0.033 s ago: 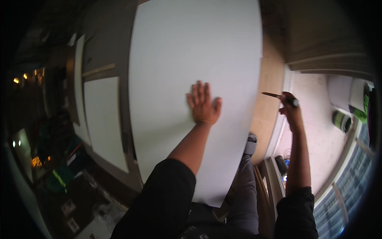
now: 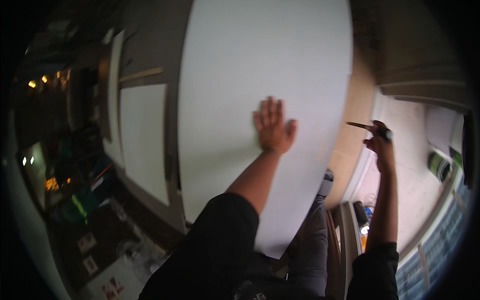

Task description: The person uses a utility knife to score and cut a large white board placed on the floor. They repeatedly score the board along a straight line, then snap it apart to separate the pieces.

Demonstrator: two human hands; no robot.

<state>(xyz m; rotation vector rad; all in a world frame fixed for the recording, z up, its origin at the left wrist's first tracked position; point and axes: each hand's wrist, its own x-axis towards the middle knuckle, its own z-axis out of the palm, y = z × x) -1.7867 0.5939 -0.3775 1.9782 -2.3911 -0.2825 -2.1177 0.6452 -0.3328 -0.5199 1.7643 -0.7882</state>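
My left hand [image 2: 274,131] lies flat on a large white panel [image 2: 265,50], fingers stretched out and thumb apart. The panel is long, smooth and bare apart from my hand. Off the panel's right edge, my right hand [image 2: 381,145] is closed round a slim tool with a dark pointed blade [image 2: 357,124]. The tool's tip points left, toward the panel. Its exact kind is too blurred to tell, and the fingers hide much of its dark handle.
Smaller white boards [image 2: 145,135] and a thin wooden strip [image 2: 142,74] lie left of the panel. On the right are a light wood surface [image 2: 345,145], a pale floor [image 2: 410,125] and a green-and-white container [image 2: 439,166]. My leg [image 2: 310,245] is beside the panel's right edge.
The whole scene sits farther right in the picture, both hands included. My left hand stays flat on the panel, and my right hand keeps its hold on the tool.
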